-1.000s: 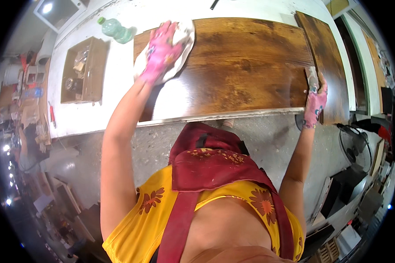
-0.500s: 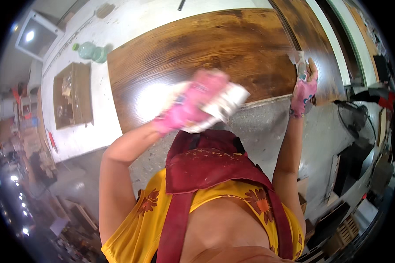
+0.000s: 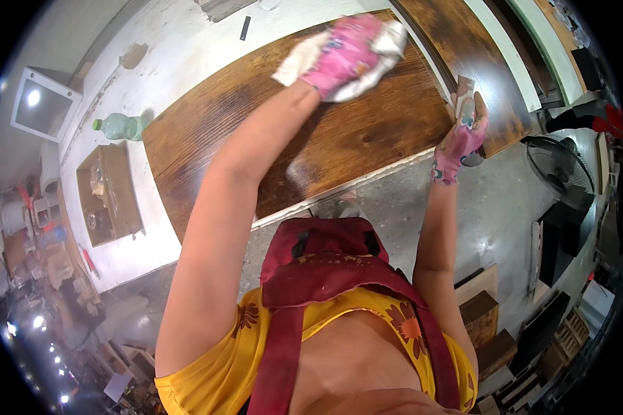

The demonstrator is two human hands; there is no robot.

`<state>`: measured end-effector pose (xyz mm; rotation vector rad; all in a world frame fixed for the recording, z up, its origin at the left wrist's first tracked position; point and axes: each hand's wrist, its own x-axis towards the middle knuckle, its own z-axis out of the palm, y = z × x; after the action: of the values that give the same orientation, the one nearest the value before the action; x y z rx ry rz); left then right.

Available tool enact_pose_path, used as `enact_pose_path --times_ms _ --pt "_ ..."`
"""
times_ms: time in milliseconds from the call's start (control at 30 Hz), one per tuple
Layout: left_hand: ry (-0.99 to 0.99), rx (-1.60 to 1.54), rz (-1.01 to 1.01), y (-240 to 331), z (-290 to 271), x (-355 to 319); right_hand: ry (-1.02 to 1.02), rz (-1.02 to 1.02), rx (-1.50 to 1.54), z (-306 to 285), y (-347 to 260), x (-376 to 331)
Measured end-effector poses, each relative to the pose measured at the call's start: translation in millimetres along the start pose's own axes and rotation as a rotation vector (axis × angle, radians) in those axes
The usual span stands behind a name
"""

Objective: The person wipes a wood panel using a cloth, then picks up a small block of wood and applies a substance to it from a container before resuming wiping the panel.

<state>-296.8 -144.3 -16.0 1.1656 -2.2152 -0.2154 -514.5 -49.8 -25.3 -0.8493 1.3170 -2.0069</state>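
A large dark-stained wooden board (image 3: 339,131) lies on a white workbench (image 3: 166,69). My left hand (image 3: 346,55), in a pink glove, presses a crumpled white cloth (image 3: 304,59) onto the far part of the board. In a matching pink glove, my right hand (image 3: 460,135) grips the board's near right corner, fingers curled over its edge. A second stained board (image 3: 477,48) lies to the right of the first.
A green plastic bottle (image 3: 121,126) lies on the bench left of the board, near a small wooden tray (image 3: 107,197) holding odds and ends. A black floor fan (image 3: 557,169) stands at the right. Wooden boxes (image 3: 488,321) sit on the concrete floor.
My left hand swept the cloth from the board's far left down toward its near edge, then up to the far right. The view tilted; my right hand stayed on the board's corner.
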Motion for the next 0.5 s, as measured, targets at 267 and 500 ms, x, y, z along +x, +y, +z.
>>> enact_pose_path --times_ms 267,500 --pt "-0.545 -0.432 0.527 87.8 -1.5 -97.8 0.045 0.049 0.061 -6.5 1.7 1.1" --pt "-0.484 -1.202 -0.049 33.9 -99.5 -158.4 0.05 0.012 0.058 -8.6 3.1 4.0"
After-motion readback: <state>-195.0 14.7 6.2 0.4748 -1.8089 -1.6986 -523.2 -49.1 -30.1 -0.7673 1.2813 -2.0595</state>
